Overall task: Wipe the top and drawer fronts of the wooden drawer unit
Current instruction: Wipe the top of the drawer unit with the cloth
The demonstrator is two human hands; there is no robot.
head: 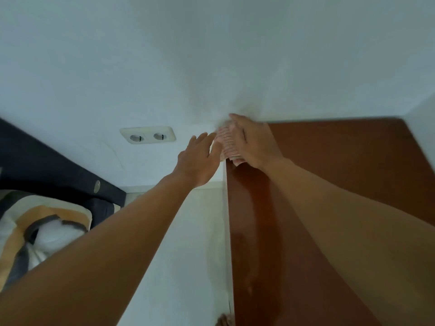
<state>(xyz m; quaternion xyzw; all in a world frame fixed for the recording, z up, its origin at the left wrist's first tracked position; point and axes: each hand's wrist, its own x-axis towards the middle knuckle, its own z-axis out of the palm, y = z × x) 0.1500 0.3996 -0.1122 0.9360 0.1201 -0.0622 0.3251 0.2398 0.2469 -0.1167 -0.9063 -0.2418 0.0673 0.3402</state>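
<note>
The wooden drawer unit's glossy reddish-brown top (329, 175) fills the right side, seen from above; its drawer fronts are out of sight. A pink-and-white striped cloth (226, 143) lies at the top's far left corner, against the wall. My right hand (253, 141) presses flat on the cloth with its fingers straight. My left hand (199, 158) reaches in from the left with fingers extended, its fingertips touching the cloth's left edge over the unit's side.
A white wall (211, 55) rises behind the unit, with a double power socket (147, 137) to the left. A dark headboard (47, 161) and a patterned pillow (44, 229) sit at lower left. White floor (188, 255) runs beside the unit's left edge.
</note>
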